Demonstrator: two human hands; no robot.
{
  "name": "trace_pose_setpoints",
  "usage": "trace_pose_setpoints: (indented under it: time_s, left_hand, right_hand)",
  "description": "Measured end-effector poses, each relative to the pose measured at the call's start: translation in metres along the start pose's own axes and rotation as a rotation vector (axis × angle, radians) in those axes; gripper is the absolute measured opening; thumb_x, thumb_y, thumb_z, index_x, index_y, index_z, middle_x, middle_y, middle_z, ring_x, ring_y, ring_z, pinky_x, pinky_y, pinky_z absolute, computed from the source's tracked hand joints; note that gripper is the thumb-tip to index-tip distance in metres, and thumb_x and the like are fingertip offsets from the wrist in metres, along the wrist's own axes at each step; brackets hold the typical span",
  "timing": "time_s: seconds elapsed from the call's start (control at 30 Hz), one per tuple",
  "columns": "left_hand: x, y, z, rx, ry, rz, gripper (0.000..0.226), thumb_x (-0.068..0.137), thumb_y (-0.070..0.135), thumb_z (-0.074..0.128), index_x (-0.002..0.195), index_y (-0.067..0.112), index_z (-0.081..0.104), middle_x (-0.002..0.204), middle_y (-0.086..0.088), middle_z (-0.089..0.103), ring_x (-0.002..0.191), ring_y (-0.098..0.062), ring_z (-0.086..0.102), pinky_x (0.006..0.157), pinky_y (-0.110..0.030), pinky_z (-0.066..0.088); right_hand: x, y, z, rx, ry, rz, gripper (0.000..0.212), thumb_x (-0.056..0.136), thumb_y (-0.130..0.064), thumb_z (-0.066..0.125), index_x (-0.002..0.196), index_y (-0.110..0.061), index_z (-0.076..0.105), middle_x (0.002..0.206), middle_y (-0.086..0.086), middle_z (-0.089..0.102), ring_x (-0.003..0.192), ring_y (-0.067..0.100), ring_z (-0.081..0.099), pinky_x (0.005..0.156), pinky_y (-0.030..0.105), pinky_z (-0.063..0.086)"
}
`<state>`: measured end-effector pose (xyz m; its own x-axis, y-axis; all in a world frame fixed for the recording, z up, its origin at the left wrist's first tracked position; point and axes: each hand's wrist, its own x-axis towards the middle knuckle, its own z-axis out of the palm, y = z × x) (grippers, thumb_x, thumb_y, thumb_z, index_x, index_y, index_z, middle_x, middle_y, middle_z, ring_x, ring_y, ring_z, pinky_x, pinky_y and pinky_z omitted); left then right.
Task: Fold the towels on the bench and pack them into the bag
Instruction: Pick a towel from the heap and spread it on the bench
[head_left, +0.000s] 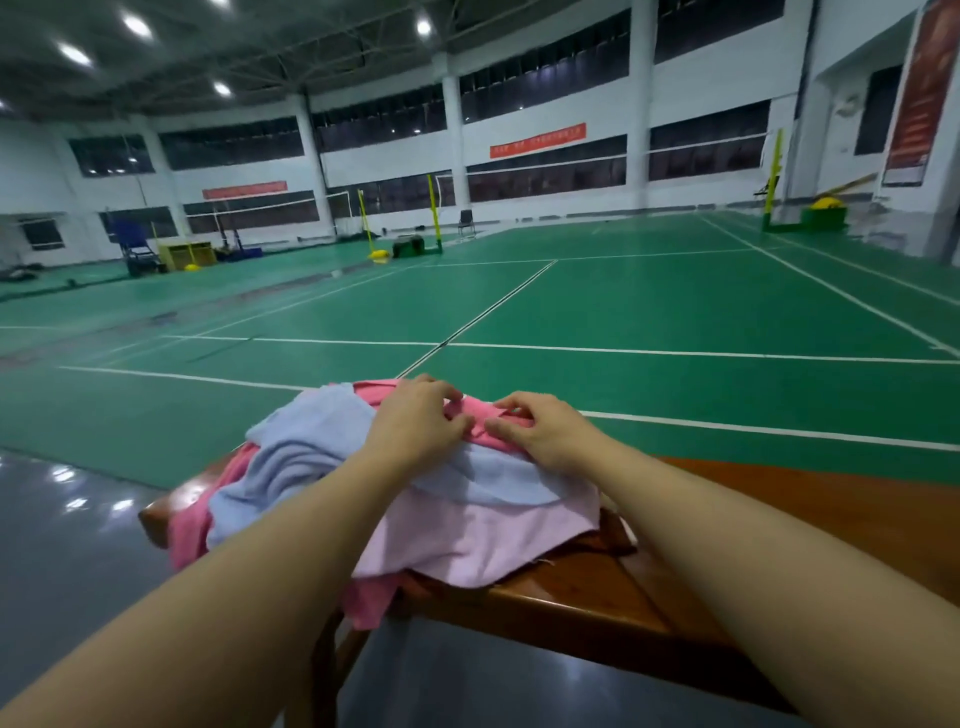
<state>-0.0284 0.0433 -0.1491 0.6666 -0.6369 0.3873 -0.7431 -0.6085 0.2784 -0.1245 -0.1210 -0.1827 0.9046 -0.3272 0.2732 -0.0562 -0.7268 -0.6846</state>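
Observation:
A heap of towels lies on the left end of a brown wooden bench (597, 597). A light blue towel (306, 447) is crumpled on top, a pale pink towel (467, 540) is spread under it, and a darker pink towel (483, 415) runs along the far side. My left hand (415, 421) and my right hand (540, 426) both pinch the edge of the darker pink towel at the far side of the heap, fingertips close together. A brown fabric thing (613, 535), perhaps the bag, peeks out beneath the towels at the right.
The bench top (779, 499) stretches away to the right. Beyond it lies a green badminton court (623, 312) with white lines, net posts (434, 213) and a chair (466, 222) far off. Glossy grey floor (78, 545) is at the left.

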Motion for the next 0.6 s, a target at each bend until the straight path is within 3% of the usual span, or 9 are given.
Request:
trace_pose_setpoints:
  time_s: [0.07, 0.13, 0.23, 0.3, 0.4, 0.47, 0.6]
  left_hand:
    - [0.002, -0.002, 0.003, -0.007, 0.015, 0.019, 0.031, 0.089, 0.037, 0.068, 0.112, 0.017, 0.075, 0.109, -0.011, 0.067, 0.102, -0.030, 0.061, 0.091, -0.038, 0.047]
    - [0.004, 0.001, 0.007, -0.047, 0.060, 0.029, 0.033, 0.094, 0.039, 0.062, 0.116, 0.017, 0.073, 0.113, -0.012, 0.066, 0.106, -0.031, 0.060, 0.094, -0.038, 0.046]
    - [0.007, 0.011, 0.011, -0.126, 0.108, 0.054, 0.035, 0.098, 0.040, 0.059, 0.120, 0.016, 0.071, 0.115, -0.012, 0.064, 0.107, -0.030, 0.059, 0.100, -0.040, 0.045]
    - [0.008, 0.018, 0.014, -0.122, 0.082, 0.091, 0.032, 0.098, 0.039, 0.061, 0.117, 0.015, 0.070, 0.110, -0.011, 0.064, 0.103, -0.029, 0.059, 0.095, -0.039, 0.046]
    - [0.009, 0.030, 0.016, -0.038, 0.084, 0.125, 0.028, 0.093, 0.038, 0.059, 0.108, 0.017, 0.068, 0.103, -0.010, 0.066, 0.099, -0.033, 0.061, 0.085, -0.040, 0.046]
    - [0.008, 0.040, 0.015, -0.038, 0.119, 0.127, 0.027, 0.092, 0.040, 0.057, 0.108, 0.021, 0.064, 0.106, -0.008, 0.068, 0.103, -0.033, 0.061, 0.089, -0.041, 0.043]
    - [0.002, 0.056, 0.017, 0.001, 0.086, 0.145, 0.033, 0.095, 0.058, 0.052, 0.101, 0.026, 0.061, 0.095, 0.004, 0.069, 0.100, -0.026, 0.064, 0.092, -0.040, 0.033]
  right_hand:
    - [0.001, 0.001, 0.003, 0.105, 0.057, -0.006, 0.026, 0.090, -0.041, 0.073, 0.102, -0.018, 0.074, 0.090, 0.003, 0.073, 0.075, 0.013, 0.061, 0.070, 0.029, 0.048]
    - [0.001, 0.001, -0.003, 0.181, 0.171, -0.032, 0.024, 0.092, -0.039, 0.071, 0.089, -0.016, 0.076, 0.076, -0.001, 0.069, 0.069, 0.011, 0.056, 0.065, 0.028, 0.044]
    - [-0.002, -0.001, -0.022, 0.234, 0.359, -0.021, 0.025, 0.096, -0.033, 0.067, 0.084, -0.013, 0.077, 0.086, 0.008, 0.071, 0.084, 0.022, 0.063, 0.079, 0.034, 0.049]
    - [-0.004, 0.004, -0.031, 0.283, 0.326, 0.007, 0.026, 0.098, -0.033, 0.065, 0.080, -0.016, 0.073, 0.089, 0.013, 0.073, 0.087, 0.026, 0.067, 0.087, 0.043, 0.054]
    - [-0.002, 0.015, -0.033, 0.287, 0.315, 0.073, 0.051, 0.092, -0.060, 0.053, 0.081, -0.012, 0.065, 0.086, 0.014, 0.072, 0.085, 0.034, 0.068, 0.087, 0.056, 0.054]
    - [0.003, 0.021, -0.033, 0.420, 0.395, 0.135, 0.066, 0.081, -0.075, 0.041, 0.086, -0.014, 0.063, 0.089, 0.014, 0.072, 0.089, 0.039, 0.069, 0.085, 0.059, 0.055]
    - [-0.005, 0.029, -0.062, 0.588, 0.692, 0.303, 0.049, 0.104, -0.054, 0.035, 0.085, -0.015, 0.059, 0.099, 0.015, 0.069, 0.095, 0.034, 0.066, 0.092, 0.053, 0.054]
